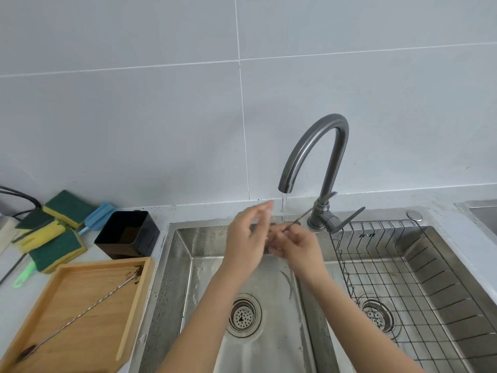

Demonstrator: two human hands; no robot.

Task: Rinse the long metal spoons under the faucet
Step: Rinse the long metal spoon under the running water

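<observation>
Two hands meet under the running faucet point(314, 146): right hand point(298, 244) pinches a long metal spoon point(297, 218) pointing toward 2 o'clock, left hand point(248, 235) open, fingers straight, beside it.

A single head-worn view looks forward and down, close over the sink point(172, 265), facing the tiled wall point(134, 117) behind its back edge.

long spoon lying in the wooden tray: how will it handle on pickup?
The long spoon is probably stiff and light: thin twisted metal. It lies flat, so it is likely hard to pinch. Dark residue at both ends may smear on the wooden tray.
</observation>
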